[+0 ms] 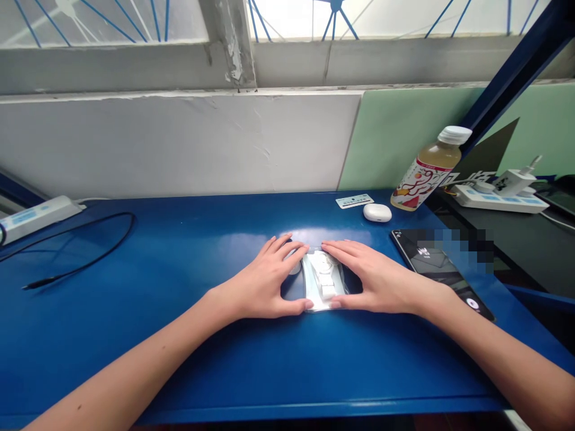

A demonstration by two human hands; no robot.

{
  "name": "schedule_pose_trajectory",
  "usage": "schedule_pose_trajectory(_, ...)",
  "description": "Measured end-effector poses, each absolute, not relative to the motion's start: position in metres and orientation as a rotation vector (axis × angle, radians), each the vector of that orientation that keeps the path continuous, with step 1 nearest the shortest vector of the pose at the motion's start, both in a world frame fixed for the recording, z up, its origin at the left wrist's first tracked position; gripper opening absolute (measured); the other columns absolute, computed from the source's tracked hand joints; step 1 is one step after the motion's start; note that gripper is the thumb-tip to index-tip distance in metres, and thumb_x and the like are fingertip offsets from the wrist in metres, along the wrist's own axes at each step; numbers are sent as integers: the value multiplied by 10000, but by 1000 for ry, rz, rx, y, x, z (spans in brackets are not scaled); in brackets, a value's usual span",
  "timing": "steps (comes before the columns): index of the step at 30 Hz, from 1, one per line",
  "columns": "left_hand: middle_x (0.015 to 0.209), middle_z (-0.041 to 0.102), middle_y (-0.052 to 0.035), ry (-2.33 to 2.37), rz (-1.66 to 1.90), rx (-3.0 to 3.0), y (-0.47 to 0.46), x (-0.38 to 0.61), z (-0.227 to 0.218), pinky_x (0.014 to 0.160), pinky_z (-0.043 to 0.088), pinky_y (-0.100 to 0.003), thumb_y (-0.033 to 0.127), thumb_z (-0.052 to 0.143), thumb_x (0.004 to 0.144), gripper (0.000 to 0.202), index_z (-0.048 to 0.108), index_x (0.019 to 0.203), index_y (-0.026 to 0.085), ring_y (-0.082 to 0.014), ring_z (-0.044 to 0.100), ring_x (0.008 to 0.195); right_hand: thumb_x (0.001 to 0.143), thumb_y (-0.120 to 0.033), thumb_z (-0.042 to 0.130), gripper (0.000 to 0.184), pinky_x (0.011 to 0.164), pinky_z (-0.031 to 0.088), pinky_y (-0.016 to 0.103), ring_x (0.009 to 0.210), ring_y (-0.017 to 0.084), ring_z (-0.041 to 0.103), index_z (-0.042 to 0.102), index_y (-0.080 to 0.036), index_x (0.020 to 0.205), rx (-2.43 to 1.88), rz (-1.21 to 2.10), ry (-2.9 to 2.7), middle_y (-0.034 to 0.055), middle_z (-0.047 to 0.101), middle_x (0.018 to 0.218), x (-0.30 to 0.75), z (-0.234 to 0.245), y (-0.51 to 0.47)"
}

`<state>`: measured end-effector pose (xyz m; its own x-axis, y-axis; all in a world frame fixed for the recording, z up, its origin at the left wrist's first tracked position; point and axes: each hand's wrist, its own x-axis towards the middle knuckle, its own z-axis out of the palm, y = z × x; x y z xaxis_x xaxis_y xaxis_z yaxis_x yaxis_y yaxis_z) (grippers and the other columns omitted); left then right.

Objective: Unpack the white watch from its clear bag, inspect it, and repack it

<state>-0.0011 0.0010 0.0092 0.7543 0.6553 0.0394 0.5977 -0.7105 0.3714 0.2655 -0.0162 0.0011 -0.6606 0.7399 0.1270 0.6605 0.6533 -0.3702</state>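
A small clear plastic packet (309,281) with a white strap-like item (326,280) inside lies flat at the middle of the blue table. My left hand (265,278) holds its left edge, thumb at the near corner and index fingertip at the far one, the other fingers spread. On the opposite side, my right hand (375,275) has its thumb on the near right corner and its fingers over the far edge. Partly hidden behind my left fingers is a small round, pale object (295,267); its kind cannot be made out.
Right of my hands lie a black phone (442,272), a white earbud case (377,212) and a card (354,201). A drink bottle (426,173) leans beside a blue post. Power strips (501,197) and a black cable (101,257) flank the blue table (224,371).
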Motion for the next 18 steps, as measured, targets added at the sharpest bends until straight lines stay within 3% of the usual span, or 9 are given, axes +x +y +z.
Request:
schedule_pose_trajectory(3,1539,395,-183,958,252,2635,2,-3,9,1182,197,-587,577,655,815,880,337,1517,154,-398,190,1487,796,-662,640,959,1113,384,574,1411,393,383,319,-148,1540,-1125,408,-2599,207,382,1556,264,-4,-17)
schedule_pose_trajectory(9,1554,362,-213,949,229,2626,2,-2,9,1176,208,-576,713,655,744,1035,318,1519,117,-408,231,1472,797,-684,617,1038,1127,372,574,1439,393,335,219,-116,1568,-1184,429,-2608,225,298,1590,263,-9,-18)
schedule_pose_trajectory(14,1505,428,-221,925,300,2635,1,-2,9,1152,254,-570,654,686,738,971,361,1485,125,-419,314,1433,795,-649,648,994,1118,389,578,1424,397,362,253,-156,1563,-1184,425,-2578,205,344,1576,260,-8,-19)
schedule_pose_trajectory(18,1399,523,-234,898,339,2700,1,-2,14,1129,305,-547,559,727,696,898,436,1406,93,-416,467,1321,791,-619,670,957,1091,429,565,1388,394,422,325,-110,1525,-1210,413,-2554,240,423,1520,251,-4,-18)
